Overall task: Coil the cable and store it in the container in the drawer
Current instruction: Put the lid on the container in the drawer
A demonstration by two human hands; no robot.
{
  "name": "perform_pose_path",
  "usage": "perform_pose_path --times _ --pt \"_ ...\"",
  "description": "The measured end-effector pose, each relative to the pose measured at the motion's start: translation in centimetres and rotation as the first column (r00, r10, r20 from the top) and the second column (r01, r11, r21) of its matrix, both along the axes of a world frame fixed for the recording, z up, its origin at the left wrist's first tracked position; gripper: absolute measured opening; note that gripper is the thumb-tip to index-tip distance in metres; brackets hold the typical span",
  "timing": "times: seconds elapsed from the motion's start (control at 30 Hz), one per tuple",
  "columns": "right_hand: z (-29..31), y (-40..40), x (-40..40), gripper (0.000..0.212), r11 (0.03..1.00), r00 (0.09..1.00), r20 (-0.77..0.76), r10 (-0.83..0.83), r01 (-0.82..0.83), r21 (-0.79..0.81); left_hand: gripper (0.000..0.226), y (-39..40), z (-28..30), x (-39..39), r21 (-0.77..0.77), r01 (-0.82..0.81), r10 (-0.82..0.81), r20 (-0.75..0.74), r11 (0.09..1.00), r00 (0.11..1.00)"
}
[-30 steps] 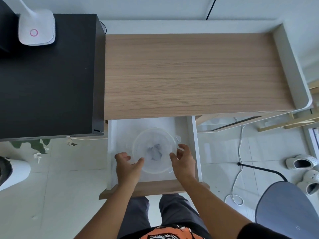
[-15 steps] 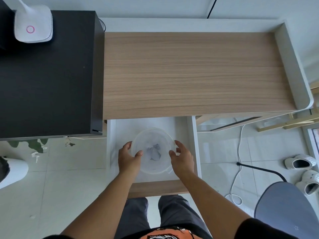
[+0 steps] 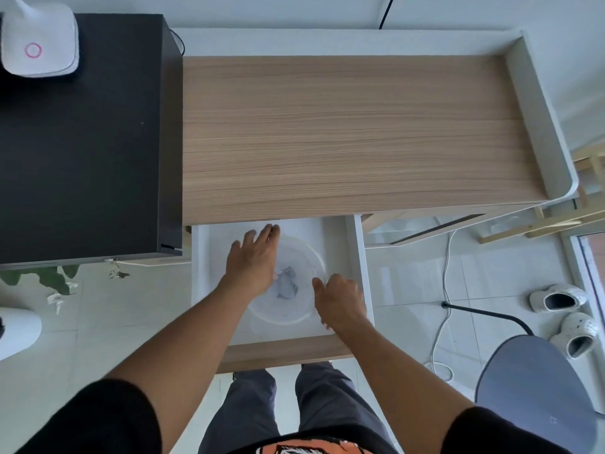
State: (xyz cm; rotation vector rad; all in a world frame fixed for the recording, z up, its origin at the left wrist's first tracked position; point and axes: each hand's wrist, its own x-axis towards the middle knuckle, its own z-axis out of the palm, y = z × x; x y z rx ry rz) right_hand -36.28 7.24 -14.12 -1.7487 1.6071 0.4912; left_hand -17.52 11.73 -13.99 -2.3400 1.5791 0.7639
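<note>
Left hand (image 3: 253,262) laid flat, fingers spread, over the left part of the clear round container (image 3: 288,283). Right hand (image 3: 340,298) curled at the container's right rim, thumb toward it; grip itself hard to tell. Inside, through the lid, a small grey bundle, presumably the coiled cable (image 3: 286,285). All within the open white drawer (image 3: 358,257) under the wooden desk (image 3: 343,132). Black cabinet (image 3: 82,142) left, grey chair (image 3: 537,388) right.
</note>
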Motion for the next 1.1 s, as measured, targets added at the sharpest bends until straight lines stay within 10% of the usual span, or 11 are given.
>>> perform_pose_path --times 0.3,0.6,0.73,1.1 --pt "0.0 1.0 1.9 0.041 0.873 0.893 0.037 -0.448 0.428 0.235 0.092 -0.9 -0.8 1.5 0.127 -0.133 0.159 -0.228 0.983 0.961" --pt "-0.3 0.8 1.2 0.065 0.926 0.933 0.099 -0.345 0.322 0.197 0.098 4.6 0.1 0.4 -0.257 0.129 -0.158 -0.096 0.958 0.983" --pt "0.1 0.2 1.1 0.095 0.929 0.945 0.143 -0.295 0.249 0.273 0.112 9.8 -1.0 -0.1 -0.167 0.399 -0.415 -0.072 0.902 0.907" --pt "0.5 -0.4 1.2 0.08 0.922 0.946 0.179 -0.271 0.202 0.33 0.1 10.0 -1.7 -1.4 -0.201 0.473 -0.452 0.143 0.858 0.88"
